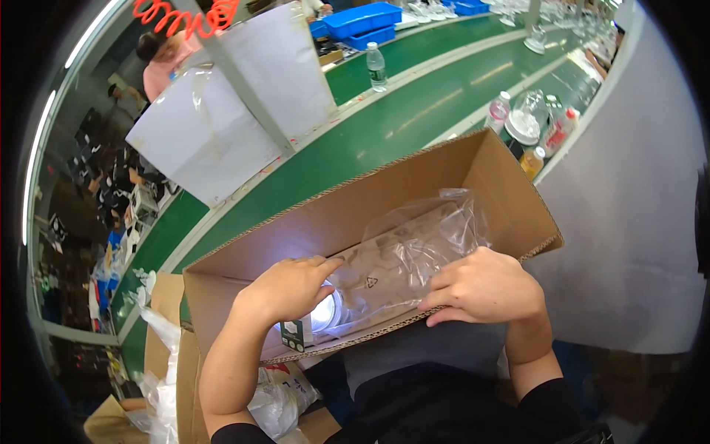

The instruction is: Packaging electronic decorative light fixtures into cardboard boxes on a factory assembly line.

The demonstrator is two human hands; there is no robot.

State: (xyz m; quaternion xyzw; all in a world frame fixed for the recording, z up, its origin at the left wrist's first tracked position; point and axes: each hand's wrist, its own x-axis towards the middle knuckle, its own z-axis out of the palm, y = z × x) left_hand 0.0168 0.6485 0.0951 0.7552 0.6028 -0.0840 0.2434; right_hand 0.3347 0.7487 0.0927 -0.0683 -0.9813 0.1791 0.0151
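Observation:
A long brown cardboard box (370, 194) stands open and tilted in front of me. Inside lies a clear plastic bag (403, 259), crumpled along the box floor. At the box's left end a round lamp (325, 314) glows white beside a small green and white carton (293, 337). My left hand (285, 288) reaches over the near wall just above the lamp, fingers stretched out and thumb apart. Over the near rim further right, my right hand (488, 288) has its fingers curled round the bag's near edge; the exact grip is partly hidden.
Behind the box runs a green conveyor belt (444, 96) with a water bottle (376, 68) and blue trays (362, 21). Bottles (497, 111) stand past the box's right end. White panels (200, 133) rise at the left. Another carton (188, 377) with plastic bags sits at lower left.

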